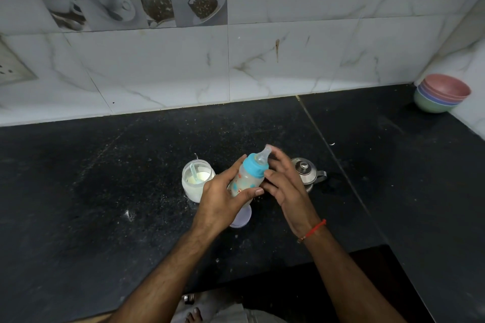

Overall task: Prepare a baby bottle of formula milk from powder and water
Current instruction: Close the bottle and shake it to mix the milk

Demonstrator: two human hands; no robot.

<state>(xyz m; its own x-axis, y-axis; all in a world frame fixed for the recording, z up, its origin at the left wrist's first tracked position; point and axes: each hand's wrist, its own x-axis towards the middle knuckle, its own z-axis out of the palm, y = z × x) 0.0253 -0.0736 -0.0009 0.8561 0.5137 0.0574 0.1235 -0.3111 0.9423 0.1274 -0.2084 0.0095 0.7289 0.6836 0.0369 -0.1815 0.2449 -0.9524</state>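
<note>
Here, one baby bottle (246,178) with blue collar, tilted above the black desk (105,191), gripped in left hand (220,199); right hand (286,186) beside, fingers relaxed and spread. One open powder jar (195,181), one steel kettle (307,172), four stacked bowls (441,97).

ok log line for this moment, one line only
left hand grips baby bottle, tilted | right hand open by teal collar | powder jar open

Left hand (223,196) grips tilted baby bottle (248,177) over black counter (105,191); right hand (284,183) fingers straight beside its teal collar. Powder jar (195,181) left, steel kettle (307,172) right, stacked bowls (442,93) far right.
</note>
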